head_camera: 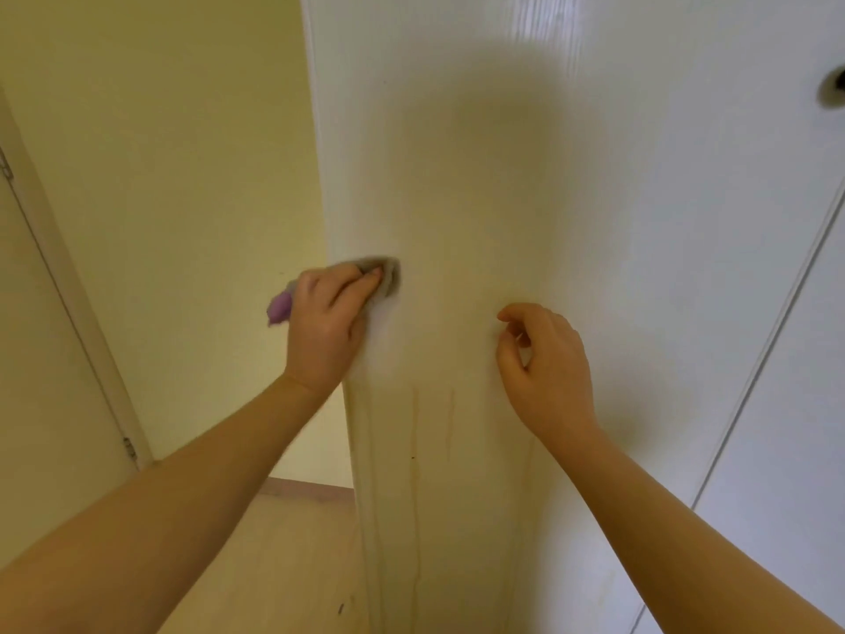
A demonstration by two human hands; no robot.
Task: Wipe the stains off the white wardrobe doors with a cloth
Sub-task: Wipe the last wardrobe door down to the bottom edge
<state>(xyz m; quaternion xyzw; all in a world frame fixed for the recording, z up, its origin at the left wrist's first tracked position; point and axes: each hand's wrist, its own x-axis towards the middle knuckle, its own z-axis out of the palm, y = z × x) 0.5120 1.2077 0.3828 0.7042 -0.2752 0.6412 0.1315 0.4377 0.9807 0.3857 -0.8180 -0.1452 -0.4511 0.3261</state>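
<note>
A white wardrobe door fills the frame's centre and right, with drip stains at lower centre. The left hand clamps its grip on a cloth against the door's left edge, mid-frame. The right hand keeps a loosely curled, empty grip.

Free wardrobe door above right hand

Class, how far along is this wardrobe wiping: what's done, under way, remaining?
Done: the upper door shows no marks. Under way: the left hand holds the cloth against the door's left edge; the right hand hovers empty. Remaining: drip streaks lower down.
</note>
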